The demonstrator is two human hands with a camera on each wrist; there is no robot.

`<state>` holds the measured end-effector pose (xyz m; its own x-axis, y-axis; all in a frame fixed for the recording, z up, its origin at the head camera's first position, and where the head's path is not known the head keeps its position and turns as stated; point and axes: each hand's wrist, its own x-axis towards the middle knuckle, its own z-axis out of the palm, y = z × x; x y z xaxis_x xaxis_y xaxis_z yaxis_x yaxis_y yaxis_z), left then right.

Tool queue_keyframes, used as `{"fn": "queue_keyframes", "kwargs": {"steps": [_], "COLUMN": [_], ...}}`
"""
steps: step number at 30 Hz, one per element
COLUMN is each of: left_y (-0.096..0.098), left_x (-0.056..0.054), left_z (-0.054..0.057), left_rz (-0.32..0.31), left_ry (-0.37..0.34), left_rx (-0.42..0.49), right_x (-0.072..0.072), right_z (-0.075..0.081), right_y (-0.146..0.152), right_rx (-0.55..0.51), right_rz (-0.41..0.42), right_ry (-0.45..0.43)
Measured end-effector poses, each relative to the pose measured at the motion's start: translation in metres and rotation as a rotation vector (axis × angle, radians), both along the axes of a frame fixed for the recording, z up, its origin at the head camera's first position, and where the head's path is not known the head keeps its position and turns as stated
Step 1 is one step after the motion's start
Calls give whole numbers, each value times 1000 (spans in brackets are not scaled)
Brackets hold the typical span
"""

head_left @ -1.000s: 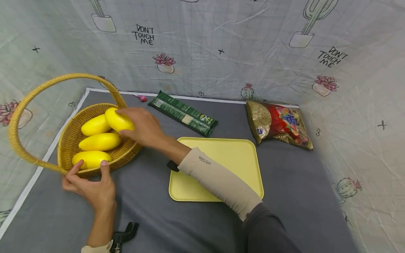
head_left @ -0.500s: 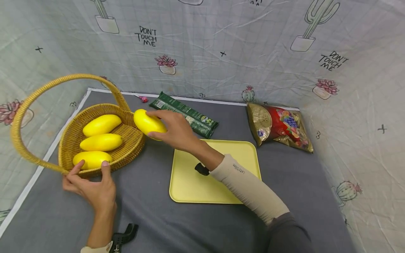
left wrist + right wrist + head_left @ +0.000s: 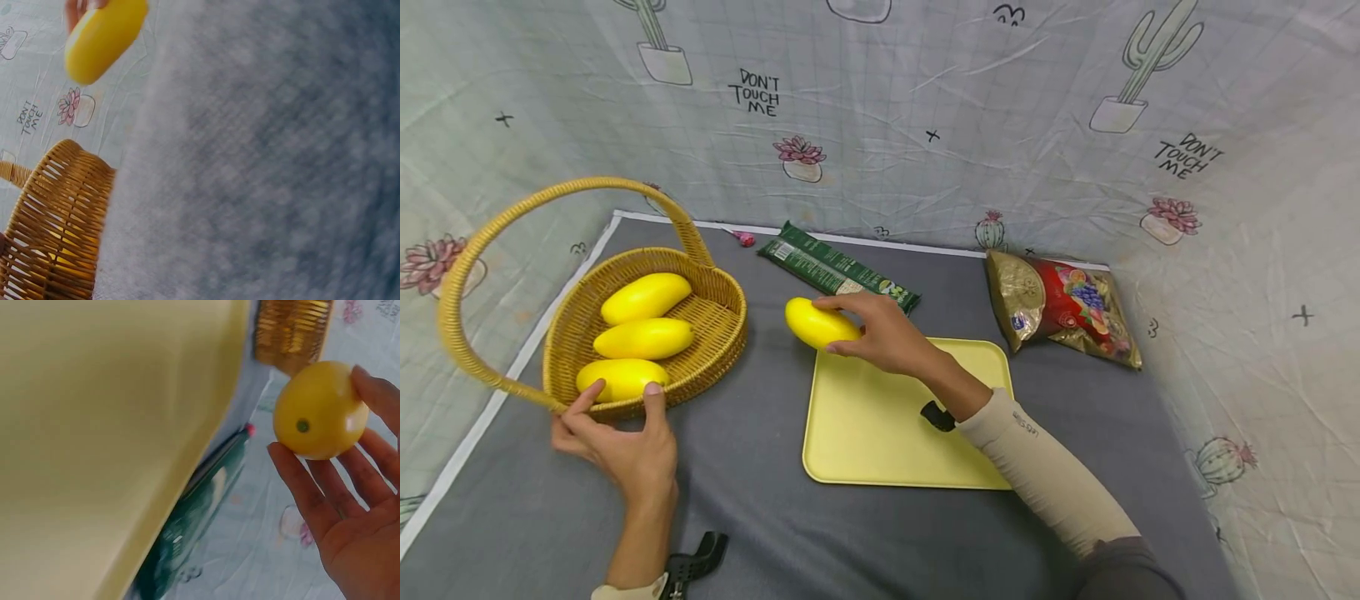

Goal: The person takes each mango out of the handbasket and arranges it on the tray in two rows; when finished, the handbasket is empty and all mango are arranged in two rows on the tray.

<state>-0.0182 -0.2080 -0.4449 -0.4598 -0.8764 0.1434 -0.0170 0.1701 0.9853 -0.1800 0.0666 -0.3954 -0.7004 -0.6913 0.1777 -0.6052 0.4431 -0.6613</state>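
A yellow mango [image 3: 822,323], smooth with a small green stem spot, is held between the fingers and thumb of my right hand [image 3: 891,335], above the tray's back left corner. In the right wrist view the mango [image 3: 322,411] shows end-on in the fingertips. The wicker basket [image 3: 718,333] with a tall arched handle stands at the left with 3 more mangoes [image 3: 646,298] inside. My left hand [image 3: 625,446] grips its near rim, thumb and a finger over the edge beside the nearest mango [image 3: 621,379].
A pale yellow tray [image 3: 887,433] lies in the middle of the grey cloth. Behind it are a long green packet [image 3: 816,262] and a small pink lollipop [image 3: 743,239]. A gold and red bag [image 3: 1063,304] lies at the back right. Printed curtains surround the back and sides.
My right hand has lifted the mango out of the basket and carried it right, to above the tray's back left corner. The left hand stays on the basket rim.
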Motion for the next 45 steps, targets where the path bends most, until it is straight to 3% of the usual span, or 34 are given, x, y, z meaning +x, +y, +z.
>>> {"fn": "queue_keyframes", "kwargs": {"steps": [12, 30, 37, 45], "left_y": [6, 6, 3, 1], "left_x": [3, 3, 2, 1], "left_z": [9, 11, 8, 2], "left_rz": [4, -5, 0, 9], "left_ry": [4, 7, -12, -20], "left_rx": [-18, -42, -48, -34], "right_x": [-9, -8, -8, -2], "right_z": [-21, -30, -26, -9], "right_y": [37, 43, 41, 25], "right_rx": [111, 182, 167, 155], "right_rz": [27, 25, 31, 36], "right_ry": [31, 63, 94, 88]}}
